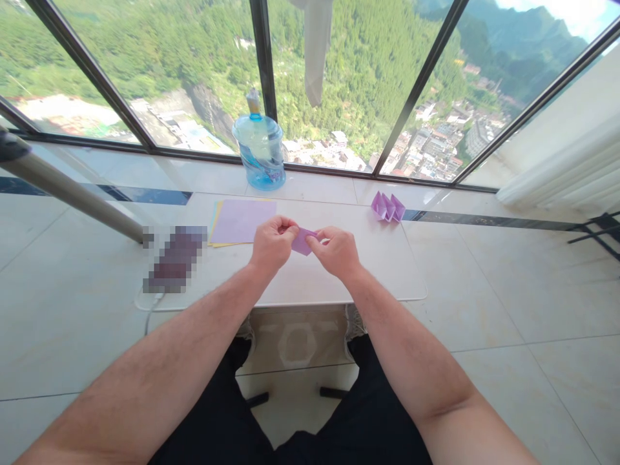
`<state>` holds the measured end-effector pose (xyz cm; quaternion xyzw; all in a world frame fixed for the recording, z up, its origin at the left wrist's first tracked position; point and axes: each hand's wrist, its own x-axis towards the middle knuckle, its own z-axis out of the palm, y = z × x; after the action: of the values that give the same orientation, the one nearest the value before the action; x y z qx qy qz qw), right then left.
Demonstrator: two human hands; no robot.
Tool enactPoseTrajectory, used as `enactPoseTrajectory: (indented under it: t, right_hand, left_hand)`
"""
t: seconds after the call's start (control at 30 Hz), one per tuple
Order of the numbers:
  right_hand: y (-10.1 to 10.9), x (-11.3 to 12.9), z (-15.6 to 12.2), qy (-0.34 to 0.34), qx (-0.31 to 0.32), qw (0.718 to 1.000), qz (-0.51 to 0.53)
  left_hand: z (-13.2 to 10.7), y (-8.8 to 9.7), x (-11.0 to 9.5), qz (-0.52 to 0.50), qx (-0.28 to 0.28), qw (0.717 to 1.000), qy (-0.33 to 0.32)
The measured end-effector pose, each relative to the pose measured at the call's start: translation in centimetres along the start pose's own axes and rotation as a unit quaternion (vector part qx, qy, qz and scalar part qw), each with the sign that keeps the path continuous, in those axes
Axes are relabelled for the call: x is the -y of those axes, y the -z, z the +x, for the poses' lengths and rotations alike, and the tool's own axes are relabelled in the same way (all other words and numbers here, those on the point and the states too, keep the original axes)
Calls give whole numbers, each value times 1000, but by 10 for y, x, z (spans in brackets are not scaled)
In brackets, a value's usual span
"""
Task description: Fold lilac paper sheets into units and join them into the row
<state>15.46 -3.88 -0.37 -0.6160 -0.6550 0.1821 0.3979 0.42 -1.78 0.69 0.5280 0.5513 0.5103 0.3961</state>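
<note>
Between my two hands, above the white table (378, 271), is a small folded piece of purple paper (303, 243). My left hand (274, 242) pinches its left side between thumb and fingers. The right side is pinched by my right hand (336, 250), thumb on top. Partly behind my left hand lies a stack of coloured paper sheets (242, 221), purple uppermost, with yellow and pale blue-green edges showing. Folded purple paper pieces (387, 207) stand in a row at the table's back right.
A blue water jug (261, 155) stands by the window behind the table. On the table's left is a blurred-out dark object (177, 258) with a white cable (151, 311). A grey pole (77, 184) slants in from the left.
</note>
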Motion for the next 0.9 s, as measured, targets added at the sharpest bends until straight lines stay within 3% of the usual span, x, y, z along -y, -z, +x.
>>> enactPoseTrajectory:
  t: [0.2,0.37,0.47,0.73,0.9]
  right_hand:
    - [0,-3,-3,-28,-32,999,20]
    - [-9,-1,-1,-64,-26,972,222]
    - [-14,-1,2,-92,-32,954,285]
    - [-10,0,6,-137,-58,932,330]
    - [-4,-4,6,-130,-49,932,334]
  left_hand:
    - [0,-7,3,-48,-2,999,20]
    - [2,-8,5,-146,4,987,68]
    - [2,-8,8,-166,10,984,68]
    - [2,-10,13,-102,-2,994,33]
    - [4,-1,8,-7,45,999,1]
